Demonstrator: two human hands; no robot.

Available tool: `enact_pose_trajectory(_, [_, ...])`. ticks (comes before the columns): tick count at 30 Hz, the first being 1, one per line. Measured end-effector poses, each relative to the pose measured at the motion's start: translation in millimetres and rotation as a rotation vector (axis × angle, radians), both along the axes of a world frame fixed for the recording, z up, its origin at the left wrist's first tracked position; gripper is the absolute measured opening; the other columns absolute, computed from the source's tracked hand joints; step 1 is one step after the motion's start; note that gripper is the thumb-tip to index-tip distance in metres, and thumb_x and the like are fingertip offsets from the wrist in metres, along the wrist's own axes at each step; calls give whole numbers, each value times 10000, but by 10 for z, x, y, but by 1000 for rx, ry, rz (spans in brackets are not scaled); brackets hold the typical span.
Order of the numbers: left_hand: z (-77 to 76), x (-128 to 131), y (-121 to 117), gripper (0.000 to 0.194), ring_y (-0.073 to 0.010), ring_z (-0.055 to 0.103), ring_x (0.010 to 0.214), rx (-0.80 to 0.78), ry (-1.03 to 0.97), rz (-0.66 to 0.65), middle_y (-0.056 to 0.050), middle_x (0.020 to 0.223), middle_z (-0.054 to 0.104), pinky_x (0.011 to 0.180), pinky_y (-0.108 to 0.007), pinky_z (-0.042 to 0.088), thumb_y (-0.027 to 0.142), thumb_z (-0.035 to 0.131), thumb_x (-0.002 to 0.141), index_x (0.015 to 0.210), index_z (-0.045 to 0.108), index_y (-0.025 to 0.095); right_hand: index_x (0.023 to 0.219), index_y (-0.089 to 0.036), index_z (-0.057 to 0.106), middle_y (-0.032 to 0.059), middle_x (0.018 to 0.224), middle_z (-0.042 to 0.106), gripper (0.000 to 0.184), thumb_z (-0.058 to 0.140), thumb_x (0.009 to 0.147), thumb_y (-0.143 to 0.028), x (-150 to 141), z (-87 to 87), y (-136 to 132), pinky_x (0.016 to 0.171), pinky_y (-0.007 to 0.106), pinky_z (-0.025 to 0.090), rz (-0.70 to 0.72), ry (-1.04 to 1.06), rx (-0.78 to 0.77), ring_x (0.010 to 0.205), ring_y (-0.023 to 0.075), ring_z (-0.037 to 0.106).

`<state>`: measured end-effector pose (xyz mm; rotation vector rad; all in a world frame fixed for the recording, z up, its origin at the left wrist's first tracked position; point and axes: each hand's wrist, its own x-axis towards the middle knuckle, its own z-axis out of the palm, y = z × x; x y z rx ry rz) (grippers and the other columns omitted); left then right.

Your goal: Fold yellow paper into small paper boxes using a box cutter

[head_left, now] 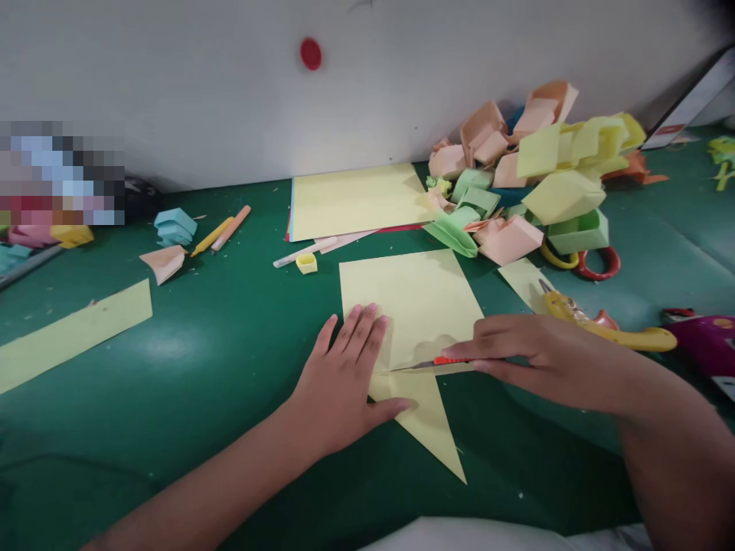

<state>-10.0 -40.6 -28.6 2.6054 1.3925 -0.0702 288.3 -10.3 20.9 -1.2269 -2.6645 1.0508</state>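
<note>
A pale yellow sheet of paper (413, 295) lies on the green tabletop in front of me. My left hand (344, 375) presses flat on its left side, fingers stretched out and thumb apart. In my right hand (522, 352) is a craft knife (451, 360) with a red handle, gripped between thumb and fingers. Its thin blade points left and meets the paper along a crease near my left hand. Below that line, a triangular part of the paper (439, 436) extends toward me. My left palm hides some of the paper's edge.
Folded paper pieces (505, 176) are heaped at the back right. Beside them lie yellow-handled scissors (620, 333) and a red ring (600, 264). A stack of coloured sheets (356, 203) rests against the wall. A light green strip (80, 329) and two crayon-like sticks (221, 229) are at left.
</note>
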Motion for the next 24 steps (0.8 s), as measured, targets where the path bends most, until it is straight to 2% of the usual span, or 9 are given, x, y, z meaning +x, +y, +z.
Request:
enact_pose_trajectory(5, [35,8,11,1014,-362,100,1562,-22,7,1,-135,1691,81,1244,-616,119,815,296,911,1619,154,103,1383,-438,606,30,911,626,395,406,1042,-438,5,21,16,726,317,471,0,1,-25,827,200,639])
enact_pose_trajectory(14, [1,-4,5,995,-366,120,1559,14,-31,1,-131,1692,132,1245,-608,131,799,358,907,1624,155,140,1370,-415,628,48,933,648,395,425,1032,-430,11,57,14,690,310,485,-15,-4,-39,850,221,651])
enact_pose_trajectory(24, [19,-2,0,984,-356,107,1562,-6,-12,1,-127,1694,97,1250,-598,111,781,363,918,1622,155,126,1375,-406,627,59,991,676,399,420,1034,-432,59,55,10,741,323,507,-20,-32,-18,905,232,670])
